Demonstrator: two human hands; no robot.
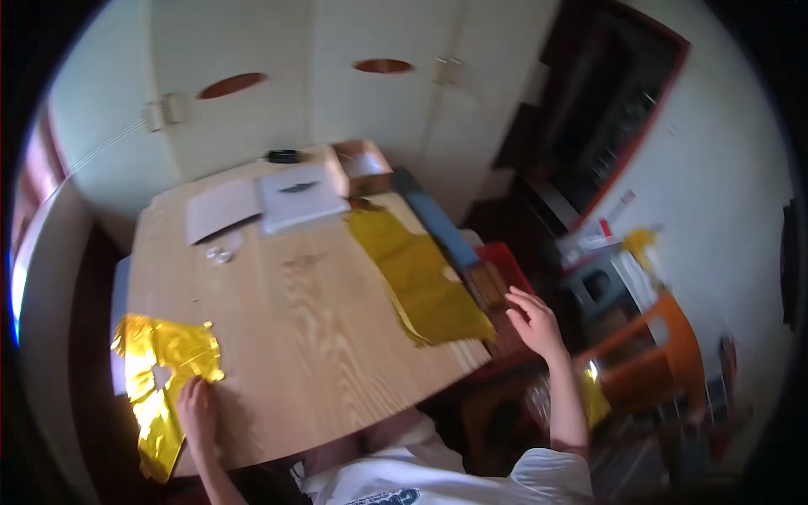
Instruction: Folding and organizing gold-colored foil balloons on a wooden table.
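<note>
At the table's left edge lies a shiny, crinkled gold foil sheet (151, 396) with an irregular outline and a gap near its middle. My left hand (197, 411) is at the foil's inner edge, its fingers curled together and closed on it. My right hand (536, 326) is raised off the table's right edge, fingers apart and holding nothing. Nearest to it is a long, duller gold sheet (421, 273) that lies flat along the right side of the table, its near corner close to the table's edge.
On the wooden table (286, 345) are white papers (223, 209), a pale folder (299, 198), small white round pieces (220, 254), a black object (283, 156) and an open box (360, 167). A wooden chair (677, 341) stands at right. White cabinets (236, 42) line the back.
</note>
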